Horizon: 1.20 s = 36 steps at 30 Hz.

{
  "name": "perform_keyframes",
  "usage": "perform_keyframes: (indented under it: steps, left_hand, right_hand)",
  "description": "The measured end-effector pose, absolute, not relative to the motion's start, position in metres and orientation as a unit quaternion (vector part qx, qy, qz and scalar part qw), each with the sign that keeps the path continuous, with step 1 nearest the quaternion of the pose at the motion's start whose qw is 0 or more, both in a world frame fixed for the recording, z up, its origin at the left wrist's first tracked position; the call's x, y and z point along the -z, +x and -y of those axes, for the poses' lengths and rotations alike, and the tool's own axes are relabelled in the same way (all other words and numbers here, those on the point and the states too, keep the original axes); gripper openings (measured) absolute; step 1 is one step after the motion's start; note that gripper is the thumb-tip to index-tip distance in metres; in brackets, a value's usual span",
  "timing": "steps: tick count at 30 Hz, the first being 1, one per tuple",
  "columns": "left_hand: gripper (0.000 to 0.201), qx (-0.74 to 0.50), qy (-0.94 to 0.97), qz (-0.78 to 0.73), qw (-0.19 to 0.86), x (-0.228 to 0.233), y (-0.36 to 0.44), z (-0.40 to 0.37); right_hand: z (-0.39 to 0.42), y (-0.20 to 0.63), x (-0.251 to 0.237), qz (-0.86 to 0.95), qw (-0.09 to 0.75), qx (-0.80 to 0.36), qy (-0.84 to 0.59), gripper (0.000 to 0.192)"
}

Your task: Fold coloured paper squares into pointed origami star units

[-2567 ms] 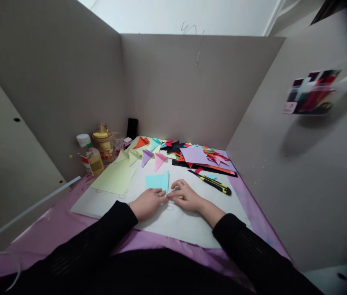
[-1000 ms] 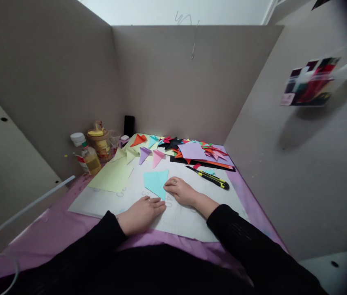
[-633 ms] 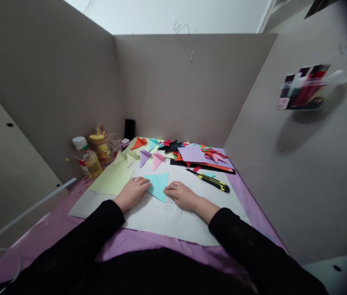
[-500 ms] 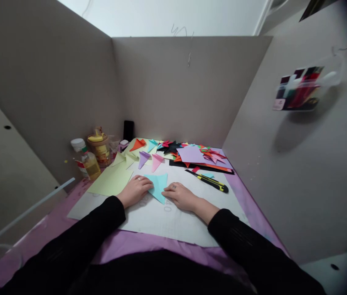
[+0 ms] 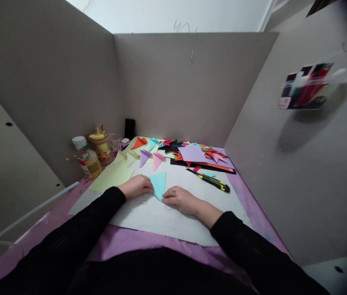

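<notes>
A light blue piece of folded paper (image 5: 158, 183) lies between my two hands on the white sheet (image 5: 149, 215). My left hand (image 5: 137, 185) pinches its left edge, with the fingers curled and pressed together. At the lower right edge, the fingertips of my right hand (image 5: 179, 198) close on the paper near its bottom point. A ring shows on a right finger. Just beyond the blue paper stand a folded purple paper (image 5: 144, 157) and a folded pink paper (image 5: 158, 160).
A yellow-black utility knife (image 5: 212, 182) lies to the right, before stacked coloured paper (image 5: 193, 154) and folded stars (image 5: 173, 146). Yellow-green paper (image 5: 110, 177) lies left, near a bottle of yellowish liquid (image 5: 93, 164). Grey panels (image 5: 188, 90) enclose the table.
The blue paper now looks narrower, its left side raised or folded over. My left hand has turned, its fingers curling more. My right hand stays at the lower edge; the view has shifted slightly.
</notes>
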<state>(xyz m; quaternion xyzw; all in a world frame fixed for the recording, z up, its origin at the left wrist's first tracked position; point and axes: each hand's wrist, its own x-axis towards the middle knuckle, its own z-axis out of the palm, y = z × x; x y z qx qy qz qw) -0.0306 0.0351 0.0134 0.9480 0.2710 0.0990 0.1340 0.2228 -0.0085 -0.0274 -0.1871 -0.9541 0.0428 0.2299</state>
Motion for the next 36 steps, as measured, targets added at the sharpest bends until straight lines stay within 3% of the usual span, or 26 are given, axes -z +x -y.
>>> perform_keyframes:
  steps: [8,16,23,31,36]
  left_hand:
    - [0.027,-0.010,0.903,-0.339,0.264,-0.025,-0.014,-0.071]
    - [0.035,0.015,0.894,-0.364,0.261,-0.012,0.000,-0.090]
    - [0.032,0.021,0.893,-0.374,0.248,-0.013,0.004,-0.086]
    - [0.030,0.026,0.896,-0.388,0.214,-0.009,0.008,-0.088]
    - [0.031,-0.003,0.890,-0.357,0.283,-0.005,-0.001,-0.090]
  right_hand:
    - [0.005,0.226,0.031,0.953,0.223,-0.059,-0.199,0.020]
    - [0.005,0.225,0.028,0.950,0.219,-0.088,-0.204,0.019]
    - [0.007,0.224,0.025,0.941,0.204,-0.089,-0.255,0.033]
    - [0.005,0.226,0.028,0.956,0.201,-0.048,-0.207,0.024]
    - [0.005,0.226,0.029,0.949,0.216,-0.082,-0.214,0.026]
